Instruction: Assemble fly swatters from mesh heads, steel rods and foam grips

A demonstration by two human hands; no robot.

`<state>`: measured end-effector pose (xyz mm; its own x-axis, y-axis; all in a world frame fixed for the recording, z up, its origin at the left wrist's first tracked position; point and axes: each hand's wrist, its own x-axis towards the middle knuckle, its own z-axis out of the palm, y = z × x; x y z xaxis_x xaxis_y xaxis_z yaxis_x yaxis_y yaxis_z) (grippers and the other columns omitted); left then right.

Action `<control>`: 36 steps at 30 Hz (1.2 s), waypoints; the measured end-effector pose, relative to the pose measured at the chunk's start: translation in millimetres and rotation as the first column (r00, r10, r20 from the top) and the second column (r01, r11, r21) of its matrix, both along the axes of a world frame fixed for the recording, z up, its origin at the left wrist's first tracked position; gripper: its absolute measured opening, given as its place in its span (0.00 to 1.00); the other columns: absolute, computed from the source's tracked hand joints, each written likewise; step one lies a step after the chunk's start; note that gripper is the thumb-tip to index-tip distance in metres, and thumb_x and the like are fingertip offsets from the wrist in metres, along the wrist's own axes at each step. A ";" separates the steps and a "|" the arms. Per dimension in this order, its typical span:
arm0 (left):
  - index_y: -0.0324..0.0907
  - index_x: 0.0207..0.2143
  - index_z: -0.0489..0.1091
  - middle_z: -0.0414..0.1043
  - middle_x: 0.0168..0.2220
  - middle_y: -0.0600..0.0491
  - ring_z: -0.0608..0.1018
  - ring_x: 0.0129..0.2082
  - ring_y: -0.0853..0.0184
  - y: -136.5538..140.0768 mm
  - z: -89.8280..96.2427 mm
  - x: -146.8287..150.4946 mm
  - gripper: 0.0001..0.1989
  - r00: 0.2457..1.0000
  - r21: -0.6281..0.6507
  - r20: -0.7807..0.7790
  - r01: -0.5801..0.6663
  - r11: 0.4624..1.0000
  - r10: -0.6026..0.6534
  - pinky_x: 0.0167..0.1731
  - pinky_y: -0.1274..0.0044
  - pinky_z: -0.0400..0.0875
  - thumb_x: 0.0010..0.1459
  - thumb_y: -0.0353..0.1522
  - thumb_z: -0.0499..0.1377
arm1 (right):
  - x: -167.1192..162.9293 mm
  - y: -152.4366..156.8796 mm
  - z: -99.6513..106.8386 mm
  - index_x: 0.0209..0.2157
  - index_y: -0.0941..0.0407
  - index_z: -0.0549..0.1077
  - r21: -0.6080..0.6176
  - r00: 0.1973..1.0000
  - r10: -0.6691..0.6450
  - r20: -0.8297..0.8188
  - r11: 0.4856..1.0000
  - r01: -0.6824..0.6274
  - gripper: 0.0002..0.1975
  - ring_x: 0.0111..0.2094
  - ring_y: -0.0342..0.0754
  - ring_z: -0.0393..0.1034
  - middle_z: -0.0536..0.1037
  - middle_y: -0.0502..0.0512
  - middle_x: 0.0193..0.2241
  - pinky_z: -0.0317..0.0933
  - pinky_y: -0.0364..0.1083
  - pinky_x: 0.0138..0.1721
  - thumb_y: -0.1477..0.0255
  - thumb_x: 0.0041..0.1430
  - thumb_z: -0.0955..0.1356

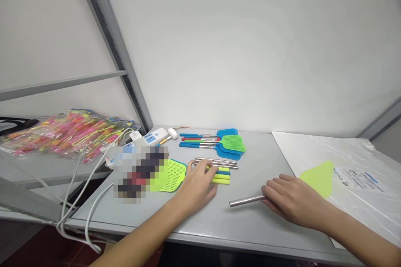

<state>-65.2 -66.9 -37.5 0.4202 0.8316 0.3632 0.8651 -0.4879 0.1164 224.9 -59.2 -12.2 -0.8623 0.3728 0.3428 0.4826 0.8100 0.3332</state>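
Observation:
My right hand [291, 200] is closed around the metal rod [247, 201] of a fly swatter, whose yellow-green head [321, 179] shows beyond my knuckles. The rod's bare end points left, above the table. My left hand [199, 183] rests on the table with its fingers curled over the left ends of several tube-shaped handle grips [223, 177], yellow-green and blue. Thumb and forefinger close round them; which one they grip is partly hidden. Just behind lie several loose metal rods [219, 162]. Left of my left hand lie loose swatter heads [172, 175], green over blue.
Swatters with handles [230, 144] lie at the back. Power strips [153, 137], a white mouse [172, 133] and cables [90, 217] occupy the left. A pixelated patch [140, 173] hides something. Bagged colourful items [75, 133] fill the left shelf; a plastic-wrapped white board [354, 154] lies right.

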 end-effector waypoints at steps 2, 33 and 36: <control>0.44 0.47 0.64 0.65 0.48 0.46 0.68 0.50 0.59 -1.7 0.6 0.2 0.15 1.000 -0.011 0.002 0.007 1.000 -0.007 0.55 0.58 0.52 0.56 0.29 0.56 | -1.6 0.5 -1.6 0.27 0.55 0.63 -0.007 1.000 0.005 -0.006 1.000 -0.005 0.12 0.21 0.44 0.56 0.67 0.47 0.21 0.43 0.47 0.28 0.72 0.67 0.59; 0.45 0.38 0.63 0.75 0.30 0.53 0.78 0.28 0.57 -85.2 56.9 39.1 0.14 0.995 -0.367 -0.103 -0.037 0.929 -0.001 0.22 0.73 0.55 0.69 0.36 0.40 | -18.4 -27.3 24.8 0.55 0.57 0.65 0.201 0.985 -0.036 -0.166 0.977 0.069 0.21 0.55 0.59 0.60 0.72 0.62 0.52 0.43 0.63 0.58 0.63 0.63 0.64; 0.45 0.36 0.62 0.75 0.29 0.54 0.78 0.27 0.58 -88.4 53.9 31.7 0.15 0.995 -0.308 -0.098 -0.061 0.949 0.032 0.23 0.74 0.54 0.69 0.40 0.40 | -8.6 -27.4 33.9 0.56 0.58 0.63 0.054 0.972 -0.113 -0.206 0.990 0.127 0.36 0.55 0.61 0.61 0.71 0.64 0.52 0.43 0.63 0.59 0.47 0.56 0.65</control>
<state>-33.5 -155.3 16.4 0.3979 0.9163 0.0460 0.8997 -0.3995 0.1756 216.4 -86.6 21.7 -0.7228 0.4398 0.5331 0.6380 0.7211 0.2702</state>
